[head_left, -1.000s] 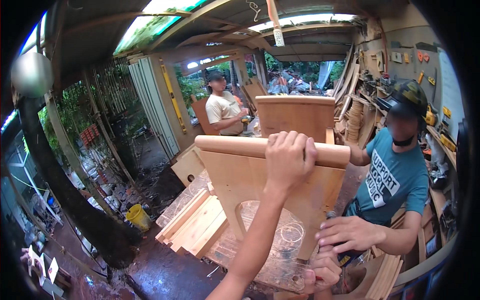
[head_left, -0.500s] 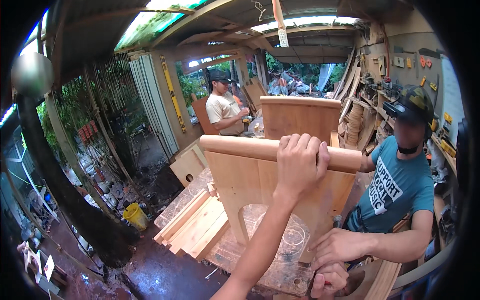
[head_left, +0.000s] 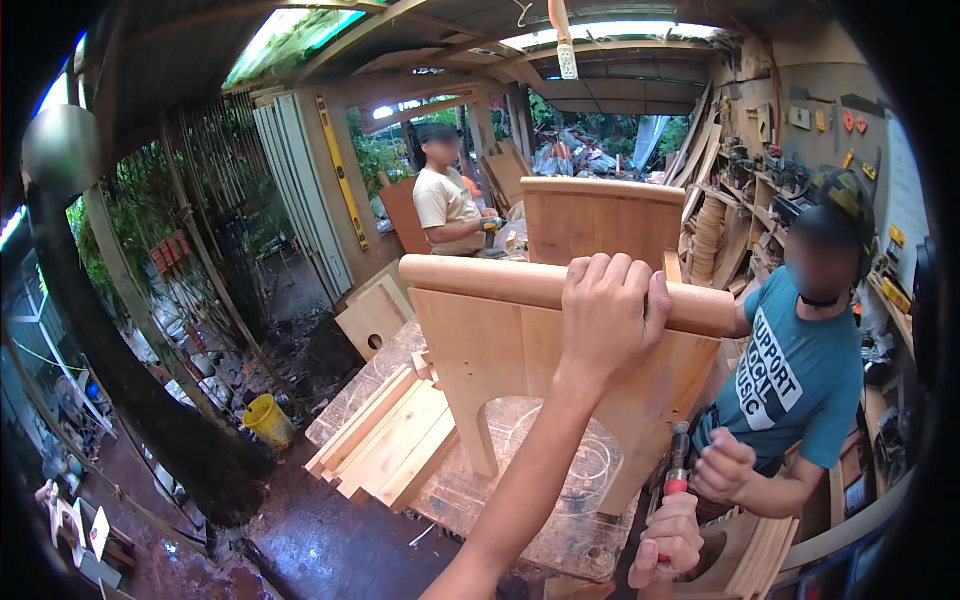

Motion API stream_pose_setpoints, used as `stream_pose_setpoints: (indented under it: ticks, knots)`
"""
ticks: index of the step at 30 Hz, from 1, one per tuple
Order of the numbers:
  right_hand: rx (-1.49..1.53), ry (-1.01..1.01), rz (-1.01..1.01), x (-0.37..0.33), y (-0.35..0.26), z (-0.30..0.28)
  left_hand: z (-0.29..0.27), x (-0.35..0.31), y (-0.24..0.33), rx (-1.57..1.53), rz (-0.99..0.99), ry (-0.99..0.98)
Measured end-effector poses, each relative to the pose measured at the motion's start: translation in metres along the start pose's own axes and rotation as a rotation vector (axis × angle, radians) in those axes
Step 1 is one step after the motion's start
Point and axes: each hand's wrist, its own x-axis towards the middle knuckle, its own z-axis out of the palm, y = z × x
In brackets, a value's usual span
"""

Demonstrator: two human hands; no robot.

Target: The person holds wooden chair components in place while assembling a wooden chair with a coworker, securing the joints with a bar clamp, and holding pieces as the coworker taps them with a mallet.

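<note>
**Upright arched panel of pale wood [head_left: 525, 350], judged partly assembled**

The scuffed brown wooden workbench [head_left: 545, 548] carries the panel, whose arch opens at 6 o'clock. Loose, straight-edged planks of pale wood [head_left: 410, 440] lie at its 8 o'clock; they look unfitted, and whether they belong to this piece cannot be told. A long, rounded, pale-wood rail [head_left: 480, 278] sits along the panel's 12 o'clock edge, a joint that appears made, though no fastening shows. Work at the 4 o'clock edge seems unfinished, since a tool is in hand there.

The left hand [head_left: 612, 310] lies toward 3 o'clock of the rail's middle: fingers together, curled over the top, thumb on the 3 o'clock side, rail beneath them. The right hand [head_left: 672, 540], at the panel's 5 o'clock, wraps its fingers round a slim red-and-black hand tool with a metal end [head_left: 678, 460]. The tool points toward 12 o'clock, its tip beside the panel; contact is unclear. A co-worker's bare, half-curled hand [head_left: 725, 466] hovers at the right hand's 1 o'clock.
</note>
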Motion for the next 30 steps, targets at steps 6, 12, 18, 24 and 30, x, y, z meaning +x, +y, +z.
stream_pose_setpoints:
  ticks: [6,12,18,24,30]
  knots:
    - [-0.005,-0.006,-0.008,0.000,-0.001,0.002,-0.001,0.000,-0.001,0.009,0.001,-0.014]
    - [-0.081,0.008,-0.005,0.005,-0.004,0.001,0.002,0.003,0.001,-0.014,-0.002,0.000]
    - [-0.035,0.021,-0.028,-0.003,0.002,0.004,0.002,0.000,-0.003,0.004,0.013,0.009]
    - [-0.015,-0.007,0.024,0.004,-0.011,0.003,0.000,0.003,0.000,-0.015,-0.005,0.006]
    - [0.025,-0.016,0.059,0.001,-0.014,0.005,-0.002,-0.002,-0.004,-0.001,-0.002,-0.017]
